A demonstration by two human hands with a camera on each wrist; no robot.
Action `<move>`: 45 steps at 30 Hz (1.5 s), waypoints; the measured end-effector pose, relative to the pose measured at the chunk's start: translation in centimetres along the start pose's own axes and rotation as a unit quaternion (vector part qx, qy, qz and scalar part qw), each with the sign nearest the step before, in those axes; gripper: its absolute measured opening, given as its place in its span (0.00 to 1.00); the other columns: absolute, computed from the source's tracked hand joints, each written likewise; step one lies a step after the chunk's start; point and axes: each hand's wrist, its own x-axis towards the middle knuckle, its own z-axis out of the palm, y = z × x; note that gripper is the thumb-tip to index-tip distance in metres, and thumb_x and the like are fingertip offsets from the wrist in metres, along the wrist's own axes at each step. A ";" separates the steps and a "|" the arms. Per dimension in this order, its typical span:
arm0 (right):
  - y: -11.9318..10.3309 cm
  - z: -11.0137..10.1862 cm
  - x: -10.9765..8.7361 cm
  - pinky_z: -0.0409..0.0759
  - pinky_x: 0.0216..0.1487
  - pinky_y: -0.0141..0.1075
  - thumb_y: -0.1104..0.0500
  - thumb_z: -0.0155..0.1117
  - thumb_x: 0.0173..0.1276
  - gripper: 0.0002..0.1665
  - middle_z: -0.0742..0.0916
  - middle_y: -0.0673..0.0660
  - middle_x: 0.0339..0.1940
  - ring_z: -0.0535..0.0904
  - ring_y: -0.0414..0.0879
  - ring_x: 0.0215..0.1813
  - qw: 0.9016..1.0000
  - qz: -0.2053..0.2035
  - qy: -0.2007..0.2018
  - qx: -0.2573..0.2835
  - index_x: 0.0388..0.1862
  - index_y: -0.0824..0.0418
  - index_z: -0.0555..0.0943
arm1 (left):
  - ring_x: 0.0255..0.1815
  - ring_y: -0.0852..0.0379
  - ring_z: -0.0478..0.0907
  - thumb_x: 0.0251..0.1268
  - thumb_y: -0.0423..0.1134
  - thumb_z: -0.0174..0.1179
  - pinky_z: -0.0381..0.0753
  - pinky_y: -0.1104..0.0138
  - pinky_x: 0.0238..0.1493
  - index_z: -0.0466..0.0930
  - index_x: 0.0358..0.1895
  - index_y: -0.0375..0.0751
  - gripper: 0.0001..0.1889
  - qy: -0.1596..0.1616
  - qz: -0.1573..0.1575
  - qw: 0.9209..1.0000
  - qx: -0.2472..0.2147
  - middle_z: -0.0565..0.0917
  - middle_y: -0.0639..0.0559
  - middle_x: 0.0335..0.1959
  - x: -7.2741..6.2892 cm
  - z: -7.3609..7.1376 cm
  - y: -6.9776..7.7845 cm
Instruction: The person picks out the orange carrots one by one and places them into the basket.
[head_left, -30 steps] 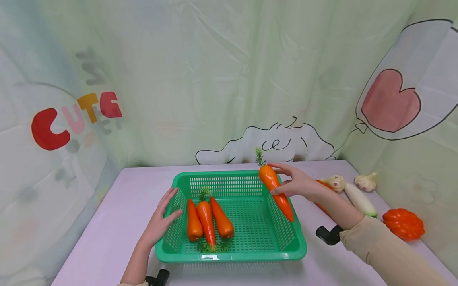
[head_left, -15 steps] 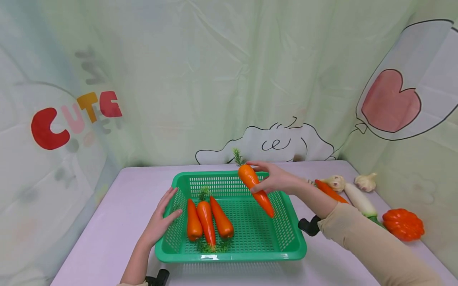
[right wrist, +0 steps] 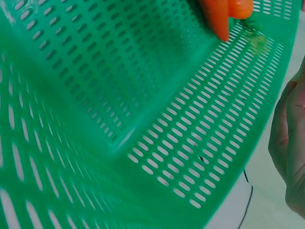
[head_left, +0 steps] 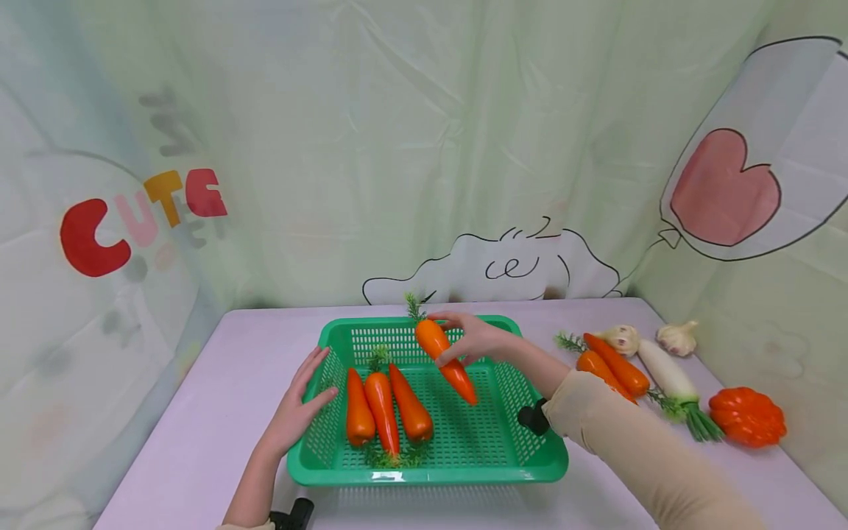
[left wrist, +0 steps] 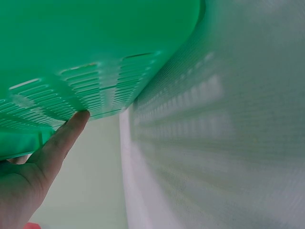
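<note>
My right hand (head_left: pixel 480 342) pinches an orange carrot (head_left: pixel 456 372) with a leafy green top, holding it slantwise over the right half of a green plastic basket (head_left: pixel 464 477). Its tip points down toward the basket floor. In the right wrist view only part of that hand (right wrist: pixel 289 143) shows at the right edge. Three carrots (head_left: pixel 380 408) lie side by side in the basket's left half. My left hand (head_left: pixel 294 405) is at the basket's left side, fingers extended, thumb reaching over the rim. The left wrist view has a finger (left wrist: pixel 71 131) against the slotted outer wall.
On the table's right side lie two more carrots (head_left: pixel 619 364), a white radish (head_left: pixel 665 368) with green leaves, two garlic bulbs (head_left: pixel 677 337) and a ribbed red-orange vegetable (head_left: pixel 747 417). A printed curtain (head_left: pixel 397 147) closes off the back and sides.
My right hand has carried the carrot leftward from the basket's right rim to over its interior, dipping slightly lately. My left hand and the three carrots have stayed put.
</note>
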 end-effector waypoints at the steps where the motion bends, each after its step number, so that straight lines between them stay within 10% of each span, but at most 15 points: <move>1: 0.1 0.2 0.2 0.80 0.34 0.43 0.66 0.71 0.48 0.49 0.63 0.66 0.66 0.78 0.52 0.41 1.000 0.004 0.000 -0.002 0.69 0.56 0.60 | 0.70 0.36 0.40 0.64 0.35 0.54 0.47 0.36 0.59 0.52 0.70 0.39 0.33 0.000 -0.001 1.000 0.000 0.44 0.39 0.72 0.0 0.0 0.0; 45: 3.3 6.0 3.8 0.80 0.33 0.50 0.75 0.70 0.42 0.49 0.68 0.64 0.61 0.75 0.56 0.47 0.994 0.104 0.019 0.004 0.66 0.59 0.64 | 0.71 0.36 0.40 0.64 0.35 0.54 0.44 0.35 0.60 0.52 0.70 0.39 0.33 -0.002 0.004 1.000 -0.001 0.44 0.39 0.72 0.0 0.0 0.0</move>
